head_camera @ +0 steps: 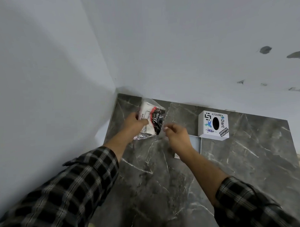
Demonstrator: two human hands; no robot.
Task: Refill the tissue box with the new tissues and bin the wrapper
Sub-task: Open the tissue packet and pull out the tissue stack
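A pack of new tissues (150, 119) in a clear wrapper with black, red and white print is held above the back left corner of the dark marble counter (249, 160). My left hand (133, 125) grips the pack from its left side. My right hand (176, 132) is just right of the pack, its fingers pinched together at the wrapper's edge; whether they hold plastic I cannot tell. The white tissue box (213, 125), covered in stickers and with an oval hole on top, stands to the right near the wall. A flat grey lid or tray (196, 144) lies in front of it, partly behind my right wrist.
Pale walls (59, 82) meet in a corner just behind the pack and run along the counter's left and back edges. The counter's right edge drops off beyond the tissue box. No bin is in view.
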